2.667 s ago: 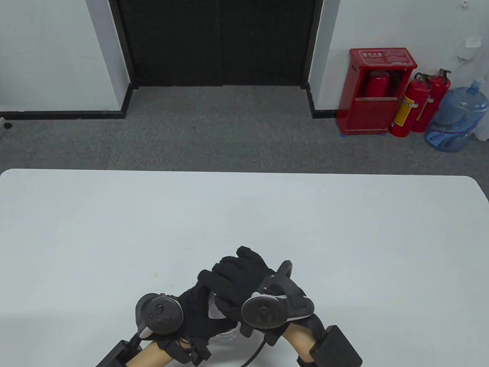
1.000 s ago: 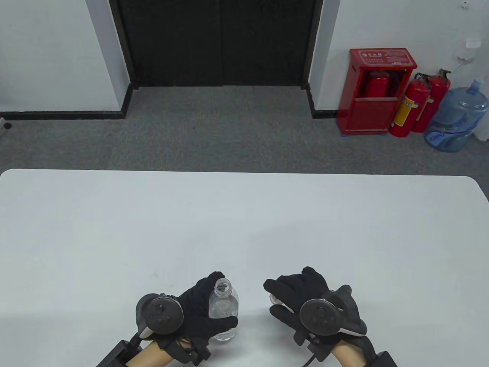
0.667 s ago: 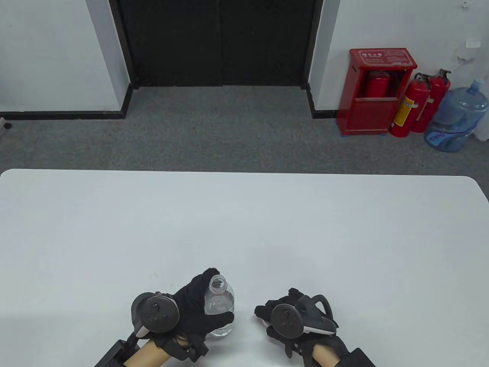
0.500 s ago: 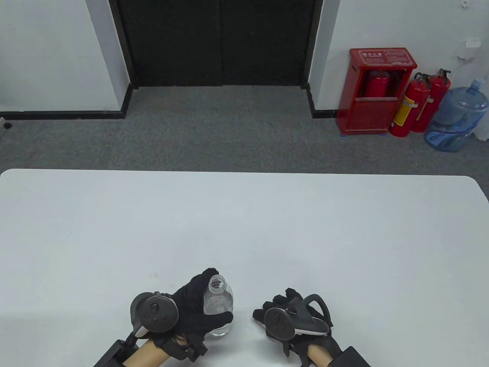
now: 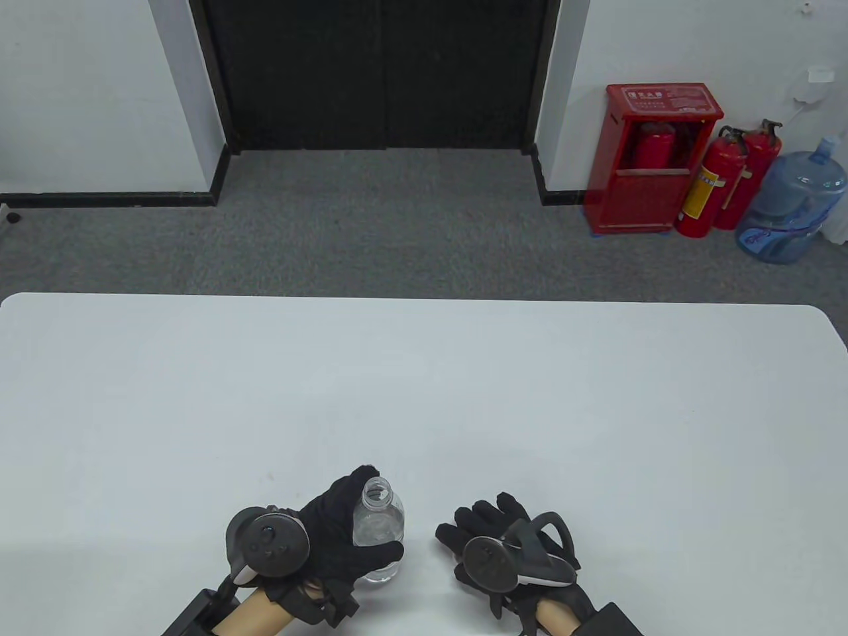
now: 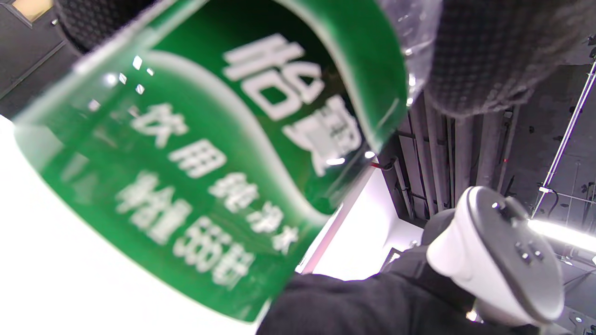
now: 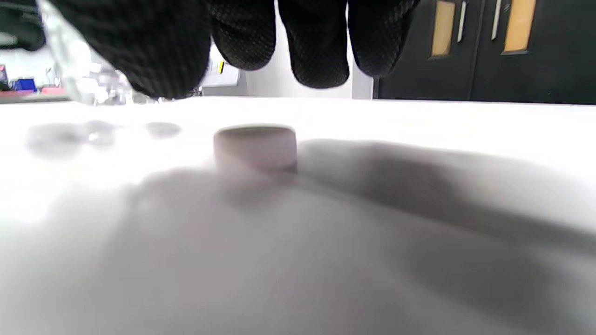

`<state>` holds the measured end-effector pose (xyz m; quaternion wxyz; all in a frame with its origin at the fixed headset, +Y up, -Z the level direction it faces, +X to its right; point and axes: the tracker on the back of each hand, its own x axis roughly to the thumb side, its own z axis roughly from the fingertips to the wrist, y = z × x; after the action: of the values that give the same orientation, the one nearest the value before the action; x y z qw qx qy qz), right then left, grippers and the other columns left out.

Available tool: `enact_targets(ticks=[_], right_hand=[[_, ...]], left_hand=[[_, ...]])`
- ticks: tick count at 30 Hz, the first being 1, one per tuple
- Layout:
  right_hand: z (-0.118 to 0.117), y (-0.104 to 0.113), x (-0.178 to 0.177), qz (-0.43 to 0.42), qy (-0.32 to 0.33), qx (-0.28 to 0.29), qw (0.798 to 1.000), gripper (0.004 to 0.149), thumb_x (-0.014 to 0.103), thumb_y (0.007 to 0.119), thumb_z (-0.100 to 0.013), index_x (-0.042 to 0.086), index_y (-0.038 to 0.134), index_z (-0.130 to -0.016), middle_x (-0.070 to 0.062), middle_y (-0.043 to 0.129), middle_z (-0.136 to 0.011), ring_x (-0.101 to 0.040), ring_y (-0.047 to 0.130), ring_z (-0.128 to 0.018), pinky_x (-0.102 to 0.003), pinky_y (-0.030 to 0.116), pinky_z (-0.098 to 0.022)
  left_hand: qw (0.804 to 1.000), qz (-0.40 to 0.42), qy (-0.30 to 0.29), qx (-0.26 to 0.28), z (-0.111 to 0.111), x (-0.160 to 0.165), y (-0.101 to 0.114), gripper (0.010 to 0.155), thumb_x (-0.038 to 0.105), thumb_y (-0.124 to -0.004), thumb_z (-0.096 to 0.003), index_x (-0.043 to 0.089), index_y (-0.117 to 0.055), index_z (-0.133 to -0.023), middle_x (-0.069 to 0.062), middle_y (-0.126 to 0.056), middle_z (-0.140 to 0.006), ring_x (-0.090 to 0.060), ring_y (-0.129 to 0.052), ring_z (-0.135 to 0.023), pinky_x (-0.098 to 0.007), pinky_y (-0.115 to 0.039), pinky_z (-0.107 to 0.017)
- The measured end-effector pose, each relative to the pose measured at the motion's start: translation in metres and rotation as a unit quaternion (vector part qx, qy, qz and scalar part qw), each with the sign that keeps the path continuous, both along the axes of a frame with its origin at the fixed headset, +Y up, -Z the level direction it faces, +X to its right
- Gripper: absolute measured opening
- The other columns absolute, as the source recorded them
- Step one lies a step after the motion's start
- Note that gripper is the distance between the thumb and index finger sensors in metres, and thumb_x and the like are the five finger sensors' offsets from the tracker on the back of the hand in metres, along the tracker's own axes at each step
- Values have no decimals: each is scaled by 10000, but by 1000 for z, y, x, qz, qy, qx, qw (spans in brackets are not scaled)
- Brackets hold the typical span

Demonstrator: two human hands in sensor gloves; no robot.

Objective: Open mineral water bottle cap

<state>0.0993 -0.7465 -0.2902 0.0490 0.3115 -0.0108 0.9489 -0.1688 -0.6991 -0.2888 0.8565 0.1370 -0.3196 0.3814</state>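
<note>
A small clear water bottle stands upright near the table's front edge, its mouth uncapped. My left hand grips its body; the green label fills the left wrist view. The white cap sits alone on the table in the right wrist view. My right hand hovers just right of the bottle with fingers spread above the cap, not touching it. In the table view the cap is hidden under that hand. The bottle's base shows at the left of the right wrist view.
The white table stretches wide beyond the hands to its far edge. Beyond it on the floor are a red extinguisher cabinet, extinguishers and a blue water jug, all far off.
My right hand took the cap off the bottle, moved right and down to the table, then let the cap go and spread its fingers. My left hand keeps gripping the bottle.
</note>
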Motion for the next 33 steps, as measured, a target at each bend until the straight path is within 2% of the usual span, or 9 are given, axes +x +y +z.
enact_targets(ticks=[5, 9, 12, 30, 33], right_hand=[[2, 26, 23, -91, -20, 23, 995, 679, 573, 731, -360, 384, 569, -991, -63, 634, -1085, -380, 575, -972, -636, 363, -675], [3, 44, 47, -157, -40, 45, 986, 694, 584, 698, -377, 406, 491, -1014, -54, 407, -1151, -383, 403, -1022, -651, 275, -679], [5, 51, 57, -179, -42, 50, 982, 698, 583, 689, -385, 402, 469, -1023, -51, 375, -1160, -383, 373, -1032, -655, 262, -679], [4, 48, 53, -165, -48, 29, 985, 693, 589, 679, -394, 403, 474, -1030, -65, 414, -1160, -391, 391, -1033, -667, 269, -672], [3, 48, 50, -164, -45, 27, 985, 692, 587, 681, -393, 400, 480, -1029, -65, 426, -1157, -391, 398, -1032, -666, 272, -672]], left_hand=[[1000, 0, 2, 4, 0, 0, 1, 962, 629, -904, -307, 273, -316, -981, -47, -569, -956, -352, -918, -724, -519, -813, -522], [1000, 3, -1, 5, 1, 0, 1, 964, 629, -904, -306, 273, -315, -981, -47, -569, -957, -350, -918, -726, -519, -813, -522], [1000, 2, -4, 5, 1, 1, 1, 962, 629, -903, -307, 273, -317, -981, -46, -569, -957, -349, -920, -724, -518, -813, -523], [1000, 3, -17, -9, 5, 5, -1, 958, 621, -903, -320, 265, -311, -984, -52, -557, -965, -360, -907, -738, -525, -805, -530], [999, -17, -31, -12, -1, 12, 2, 958, 627, -898, -324, 267, -308, -987, -48, -555, -970, -353, -910, -743, -520, -808, -535]])
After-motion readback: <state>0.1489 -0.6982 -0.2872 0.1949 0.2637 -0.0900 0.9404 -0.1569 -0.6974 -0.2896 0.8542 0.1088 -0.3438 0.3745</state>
